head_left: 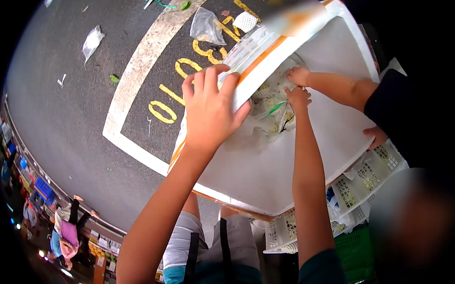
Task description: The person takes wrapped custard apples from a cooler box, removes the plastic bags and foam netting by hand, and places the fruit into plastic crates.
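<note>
A large white foam box (256, 178) with orange tape along its edge is open in front of me. My left hand (211, 99) is closed over its rim, fingers outside and thumb inside. Deep in the box lie clear plastic bags (271, 118) with pale greenish contents that I cannot identify. My right hand (299, 98) reaches down among them, its fingers curled at the bag's plastic, beside a thin green strip (277, 107). Right above it, a co-worker's hand (299, 76) also touches the bags.
The co-worker's other hand (375, 137) is at the box's right rim. White slatted crates (346, 193) and a green crate (355, 254) stand at lower right. Plastic scraps (207, 27) litter the asphalt with yellow markings (162, 111). Another person (69, 231) is far off at left.
</note>
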### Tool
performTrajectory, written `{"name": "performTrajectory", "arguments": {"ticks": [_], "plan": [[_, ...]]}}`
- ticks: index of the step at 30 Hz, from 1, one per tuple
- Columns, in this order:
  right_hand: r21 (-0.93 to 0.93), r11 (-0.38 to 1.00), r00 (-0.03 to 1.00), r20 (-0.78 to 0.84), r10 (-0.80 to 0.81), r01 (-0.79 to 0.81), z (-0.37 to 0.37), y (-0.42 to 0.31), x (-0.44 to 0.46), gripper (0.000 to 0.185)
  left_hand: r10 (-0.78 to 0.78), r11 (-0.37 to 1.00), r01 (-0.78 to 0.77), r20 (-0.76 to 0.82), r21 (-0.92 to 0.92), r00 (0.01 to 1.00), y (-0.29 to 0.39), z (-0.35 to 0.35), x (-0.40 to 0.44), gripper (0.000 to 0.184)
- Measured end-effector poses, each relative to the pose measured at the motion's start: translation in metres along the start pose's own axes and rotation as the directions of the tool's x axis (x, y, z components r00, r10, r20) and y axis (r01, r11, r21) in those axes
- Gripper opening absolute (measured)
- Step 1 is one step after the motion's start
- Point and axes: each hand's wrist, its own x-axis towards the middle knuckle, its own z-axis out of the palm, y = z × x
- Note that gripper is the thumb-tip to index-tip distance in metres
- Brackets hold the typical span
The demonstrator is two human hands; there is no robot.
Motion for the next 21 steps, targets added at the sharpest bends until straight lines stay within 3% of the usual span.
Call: {"name": "performTrajectory", "arguments": {"ticks": [5, 9, 11, 13, 14, 16, 17, 18, 19, 20, 21], "plan": [[-0.017, 0.994, 0.985, -0.143, 0.101, -0.105, 0.026, 0.007, 0.002, 0.033, -0.018, 0.999, 0.018, 0.004, -0.045, 1.000, -0.002, 0.002, -0.001, 0.043], [0.161, 0.983, 0.964, -0.235, 0.122, -0.086, 0.005, 0.009, -0.020, 0.027, -0.017, 0.999, 0.017, 0.003, -0.045, 1.000, -0.001, 0.002, -0.001, 0.043], [0.266, 0.963, 0.951, -0.283, 0.126, -0.048, -0.002, 0.012, -0.036, 0.026, -0.019, 0.999, 0.019, -0.001, -0.048, 1.000, -0.001, 0.003, 0.000, 0.043], [0.491, 0.839, 0.818, -0.566, 0.102, 0.235, 0.003, 0.018, -0.052, 0.026, -0.016, 0.999, 0.016, 0.001, -0.045, 1.000, -0.001, 0.003, -0.001, 0.043], [0.491, 0.839, 0.816, -0.568, 0.104, 0.235, 0.006, 0.019, -0.060, 0.026, -0.019, 0.999, 0.020, 0.010, -0.046, 1.000, -0.001, 0.002, -0.001, 0.043], [0.826, 0.488, 0.745, -0.509, 0.431, 0.282, 0.012, 0.024, -0.078, 0.027, -0.020, 0.999, 0.020, 0.009, -0.046, 1.000, -0.001, 0.003, -0.001, 0.043], [0.826, 0.489, 0.744, -0.509, 0.433, 0.281, 0.015, 0.032, -0.088, 0.027, -0.023, 0.999, 0.023, 0.010, -0.046, 1.000, -0.001, 0.003, -0.001, 0.043], [0.851, 0.521, 0.901, -0.279, 0.332, 0.071, 0.018, 0.041, -0.097, 0.028, -0.021, 0.999, 0.022, 0.011, -0.046, 1.000, -0.001, 0.003, 0.000, 0.043], [0.809, 0.572, 0.971, -0.006, 0.237, -0.135, 0.021, 0.047, -0.102, 0.029, -0.021, 0.999, 0.021, 0.009, -0.043, 1.000, -0.001, 0.003, 0.000, 0.043], [0.809, 0.571, 0.971, -0.004, 0.240, -0.138, 0.027, 0.045, -0.104, 0.029, -0.020, 0.999, 0.020, 0.007, -0.039, 1.000, -0.001, 0.004, -0.001, 0.042], [0.705, 0.694, 0.982, -0.189, -0.013, 0.145, 0.032, 0.037, -0.106, 0.029, -0.019, 0.999, 0.019, 0.009, -0.036, 1.000, -0.002, 0.004, 0.000, 0.042]]}}
